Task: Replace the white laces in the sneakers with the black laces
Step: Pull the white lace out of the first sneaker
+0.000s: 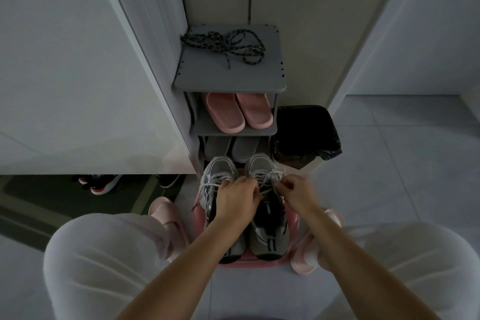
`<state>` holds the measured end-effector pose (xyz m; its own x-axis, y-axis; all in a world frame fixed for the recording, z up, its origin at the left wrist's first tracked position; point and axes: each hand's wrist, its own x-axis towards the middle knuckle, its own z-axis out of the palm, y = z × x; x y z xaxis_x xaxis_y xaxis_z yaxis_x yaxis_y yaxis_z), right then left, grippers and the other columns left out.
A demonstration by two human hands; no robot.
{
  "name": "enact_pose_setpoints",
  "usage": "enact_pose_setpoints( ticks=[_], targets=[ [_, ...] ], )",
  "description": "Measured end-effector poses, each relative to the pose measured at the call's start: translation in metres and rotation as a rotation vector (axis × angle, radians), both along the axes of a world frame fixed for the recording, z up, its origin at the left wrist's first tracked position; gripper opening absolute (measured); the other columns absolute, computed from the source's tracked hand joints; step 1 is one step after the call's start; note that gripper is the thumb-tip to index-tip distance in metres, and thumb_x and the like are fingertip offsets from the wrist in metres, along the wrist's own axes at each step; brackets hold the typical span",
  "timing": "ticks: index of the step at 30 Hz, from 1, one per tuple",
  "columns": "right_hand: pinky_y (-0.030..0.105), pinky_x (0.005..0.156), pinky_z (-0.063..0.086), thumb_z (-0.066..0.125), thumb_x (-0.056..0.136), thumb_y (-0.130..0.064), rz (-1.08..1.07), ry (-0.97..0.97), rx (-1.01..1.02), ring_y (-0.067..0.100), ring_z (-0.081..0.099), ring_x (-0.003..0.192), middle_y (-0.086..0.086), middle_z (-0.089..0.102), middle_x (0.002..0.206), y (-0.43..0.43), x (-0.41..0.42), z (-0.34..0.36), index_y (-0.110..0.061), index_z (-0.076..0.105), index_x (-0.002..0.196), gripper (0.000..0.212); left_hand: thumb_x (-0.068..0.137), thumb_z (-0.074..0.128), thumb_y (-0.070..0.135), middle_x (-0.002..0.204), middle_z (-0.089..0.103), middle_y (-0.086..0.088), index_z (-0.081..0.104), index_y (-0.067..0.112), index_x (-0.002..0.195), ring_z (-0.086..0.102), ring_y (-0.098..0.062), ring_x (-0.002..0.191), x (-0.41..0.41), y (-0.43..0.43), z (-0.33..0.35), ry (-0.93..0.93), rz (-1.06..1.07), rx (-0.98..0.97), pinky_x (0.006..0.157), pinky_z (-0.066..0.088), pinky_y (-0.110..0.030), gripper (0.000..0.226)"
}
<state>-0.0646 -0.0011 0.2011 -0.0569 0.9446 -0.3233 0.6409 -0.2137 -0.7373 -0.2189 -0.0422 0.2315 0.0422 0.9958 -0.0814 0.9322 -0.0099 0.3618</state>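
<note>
Two grey sneakers stand side by side, toes away from me, on a pink stool (249, 262) between my knees. The left sneaker (217, 179) and the right sneaker (268, 236) both carry white laces (267, 176). My left hand (237, 201) lies over the tongues, its fingers curled onto the right sneaker's lace. My right hand (293, 191) pinches a lace end at that shoe's right side. The black laces (226, 44) lie in a loose tangle on top of the grey shoe rack (228, 80).
The rack holds pink slippers (240, 112) and grey slippers (231, 147) on lower shelves. A bin with a black bag (306, 132) stands to its right. Dark sneakers (101, 183) sit under a cabinet at left. I wear pink slippers (166, 218).
</note>
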Motion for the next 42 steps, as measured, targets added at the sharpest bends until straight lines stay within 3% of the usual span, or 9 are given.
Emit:
enact_pose_setpoints(
  ticks=[4, 7, 11, 14, 20, 26, 29, 35, 42],
  targets=[
    [0.037, 0.064, 0.053, 0.048, 0.097, -0.022, -0.112, 0.013, 0.06, 0.02, 0.061, 0.07, 0.003, 0.059, 0.076, 0.01, 0.004, 0.004, -0.013, 0.05, 0.085, 0.015, 0.084, 0.058, 0.054, 0.097, 0.057, 0.003, 0.064, 0.016, 0.09, 0.059, -0.015, 0.088, -0.003, 0.001, 0.002, -0.073, 0.022, -0.093, 0.074, 0.036, -0.024, 0.038],
    [0.048, 0.075, 0.056, 0.051, 0.095, -0.027, -0.244, 0.153, -0.011, 0.027, 0.067, 0.079, 0.012, 0.066, 0.086, 0.013, 0.008, 0.002, -0.022, 0.05, 0.083, 0.013, 0.089, 0.055, 0.048, 0.095, 0.064, -0.002, 0.063, 0.013, 0.091, 0.061, -0.02, 0.09, -0.002, 0.002, 0.003, -0.1, 0.061, -0.119, 0.075, 0.04, -0.028, 0.035],
    [0.036, 0.066, 0.047, 0.065, 0.087, -0.023, -0.054, 0.065, -0.083, 0.02, 0.059, 0.066, 0.004, 0.062, 0.067, 0.002, 0.005, -0.004, -0.021, 0.058, 0.066, 0.023, 0.085, 0.063, 0.042, 0.101, 0.068, 0.004, 0.057, 0.019, 0.107, 0.063, -0.017, 0.097, -0.002, 0.003, 0.001, -0.157, 0.113, -0.111, 0.084, 0.045, -0.03, 0.033],
    [0.034, 0.066, 0.046, 0.061, 0.089, -0.018, -0.028, 0.05, -0.057, 0.023, 0.058, 0.067, 0.0, 0.057, 0.066, 0.002, 0.003, -0.001, -0.021, 0.056, 0.066, 0.024, 0.085, 0.062, 0.044, 0.109, 0.067, 0.003, 0.056, 0.022, 0.118, 0.059, -0.019, 0.105, -0.004, 0.006, -0.001, -0.143, 0.123, -0.139, 0.088, 0.046, -0.032, 0.04],
    [0.037, 0.07, 0.053, 0.052, 0.094, -0.012, -0.415, 0.275, -0.044, 0.021, 0.065, 0.072, 0.008, 0.065, 0.082, 0.018, 0.012, 0.01, -0.019, 0.052, 0.079, 0.017, 0.087, 0.059, 0.041, 0.112, 0.066, 0.004, 0.058, 0.024, 0.119, 0.059, -0.018, 0.108, -0.007, 0.005, -0.006, -0.18, 0.128, -0.156, 0.088, 0.046, -0.031, 0.037],
    [0.034, 0.067, 0.048, 0.065, 0.088, -0.016, -0.1, 0.223, -0.134, 0.02, 0.058, 0.067, 0.006, 0.061, 0.068, -0.001, -0.002, -0.001, -0.016, 0.059, 0.066, 0.022, 0.085, 0.059, 0.042, 0.109, 0.068, 0.003, 0.06, 0.025, 0.117, 0.058, -0.019, 0.107, -0.01, 0.005, -0.015, -0.186, 0.115, -0.138, 0.092, 0.044, -0.032, 0.036],
    [0.04, 0.068, 0.051, 0.062, 0.09, -0.015, -0.097, 0.18, -0.129, 0.027, 0.061, 0.069, 0.006, 0.06, 0.066, 0.006, 0.002, -0.005, -0.017, 0.055, 0.065, 0.026, 0.086, 0.058, 0.042, 0.11, 0.068, 0.005, 0.06, 0.025, 0.118, 0.058, -0.018, 0.108, -0.01, 0.005, -0.016, -0.172, 0.107, -0.119, 0.1, 0.039, -0.034, 0.036],
    [0.027, 0.058, 0.049, 0.042, 0.099, -0.011, -0.478, 0.346, -0.145, 0.018, 0.065, 0.068, 0.009, 0.066, 0.08, 0.017, 0.025, 0.001, -0.006, 0.052, 0.091, 0.014, 0.089, 0.053, 0.044, 0.112, 0.067, 0.01, 0.057, 0.029, 0.12, 0.055, -0.015, 0.113, -0.01, 0.004, -0.015, -0.135, 0.098, -0.132, 0.112, 0.024, -0.04, 0.035],
    [0.023, 0.065, 0.044, 0.066, 0.086, -0.007, -0.168, 0.276, -0.121, 0.012, 0.055, 0.066, -0.002, 0.059, 0.067, -0.005, -0.004, -0.002, -0.017, 0.062, 0.07, 0.019, 0.088, 0.052, 0.045, 0.111, 0.066, 0.009, 0.057, 0.03, 0.118, 0.054, -0.015, 0.113, -0.011, 0.005, -0.016, -0.126, 0.092, -0.154, 0.112, 0.023, -0.043, 0.033]
  ],
)
